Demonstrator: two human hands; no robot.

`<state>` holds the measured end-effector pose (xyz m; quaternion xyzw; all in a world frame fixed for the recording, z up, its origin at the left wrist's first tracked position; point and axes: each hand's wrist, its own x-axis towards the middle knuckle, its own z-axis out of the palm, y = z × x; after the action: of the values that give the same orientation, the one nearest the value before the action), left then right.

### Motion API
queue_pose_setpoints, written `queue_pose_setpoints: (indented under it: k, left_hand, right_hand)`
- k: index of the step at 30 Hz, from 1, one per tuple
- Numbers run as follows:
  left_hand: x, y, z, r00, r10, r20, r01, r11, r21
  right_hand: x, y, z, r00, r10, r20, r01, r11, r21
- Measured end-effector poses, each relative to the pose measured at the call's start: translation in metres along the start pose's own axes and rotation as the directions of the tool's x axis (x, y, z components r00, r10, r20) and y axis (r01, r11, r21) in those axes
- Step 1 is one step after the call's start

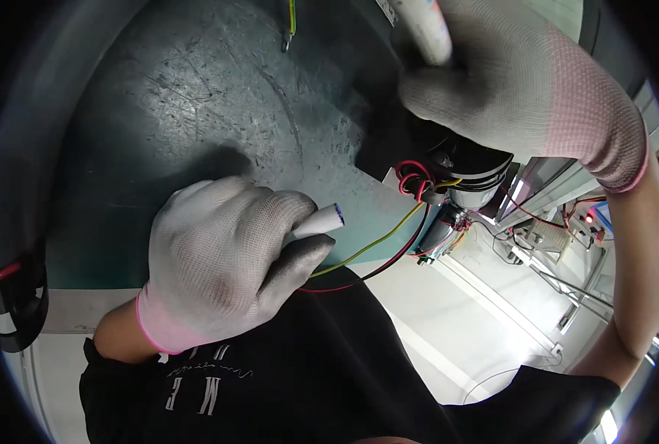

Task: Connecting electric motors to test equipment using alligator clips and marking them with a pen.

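Note:
My left hand [222, 251], in a whitish knit glove with a pink hem, is closed around a short white cylinder [320, 221] with a purple-blue rim at its end. The rest of the cylinder is hidden in the fingers. At the upper right, my gloved right hand [485, 81] grips a white marker-like stick [427, 33] with coloured marks on it. Below that hand is a black and silver round device [477, 181], partly covered by it. A coil of red wire [412, 177] sits against the device, and yellow-green wire [377, 240] runs down toward my left hand.
Beneath both hands lies a scuffed dark green work surface [189, 103]. A yellow-green wire with a metal terminal [287, 37] hangs at the top. To the right, beyond the edge, are a smaller wired cylinder [439, 231], a metal frame [540, 270] and pale floor [448, 311].

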<state>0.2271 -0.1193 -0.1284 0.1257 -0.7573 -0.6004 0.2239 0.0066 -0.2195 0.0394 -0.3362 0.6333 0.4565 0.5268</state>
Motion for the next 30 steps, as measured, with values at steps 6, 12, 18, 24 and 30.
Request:
queue_pose_setpoints:
  k: [6,12,18,24,30]
  left_hand:
    - [0.012,0.005,0.013,0.991,-0.026,-0.128,0.018,0.998,-0.057]
    - [0.018,0.034,0.031,0.976,0.144,-0.165,-0.177,0.962,-0.206]
    - [0.033,0.069,0.062,0.961,0.253,-0.113,-0.273,0.936,-0.221]
    - [0.026,0.102,0.108,0.908,0.407,0.099,-0.398,0.912,-0.098]
    - [0.089,0.129,0.153,0.703,0.394,0.592,-0.608,0.765,0.212]
  right_hand:
    - [-0.036,0.037,0.046,0.829,-0.272,-0.489,0.366,0.924,0.106]
    - [-0.060,0.095,0.158,0.492,-0.318,-0.811,0.801,0.529,0.279]
    - [-0.035,0.120,0.225,0.351,-0.216,-0.911,0.914,0.291,0.283]
    - [-0.018,0.153,0.318,0.053,-0.215,-0.975,0.914,0.405,-0.039]
    - [0.048,0.177,0.434,0.000,0.230,-0.973,0.969,0.242,0.057]
